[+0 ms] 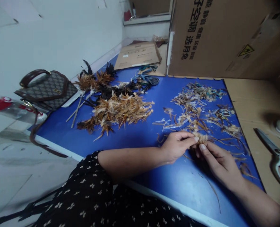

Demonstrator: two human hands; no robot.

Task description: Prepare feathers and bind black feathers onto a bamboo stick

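The head view shows a small tan feather tuft (pixel 203 138) between the two hands, over the right part of the blue table (pixel 163 94), nearer its right edge than its left corner. The tuft sits right at the fingertips: those of the left hand (pixel 179 145) meet its left end, and those of the right hand (pixel 217 159) support it from below and the right. The left thumb and forefinger are pinched together on the tuft, with almost no gap. The right thumb presses against it over curled fingers, closed narrowly around its lower side; how the hidden right fingertips lie, I cannot tell.

Just beyond the hands, a loose heap of feather scraps (pixel 196 94) spreads toward the table's far edge and along its right edge. Well apart, left of the middle, lies a pile of brown feathers (pixel 123 108), with dark feathers (pixel 104 91) behind it. Past the right edge, scissors (pixel 276 151) lie on a cardboard sheet (pixel 242 104). At the left corner stands a patterned handbag (pixel 47 90), beside a bottle (pixel 18 110).
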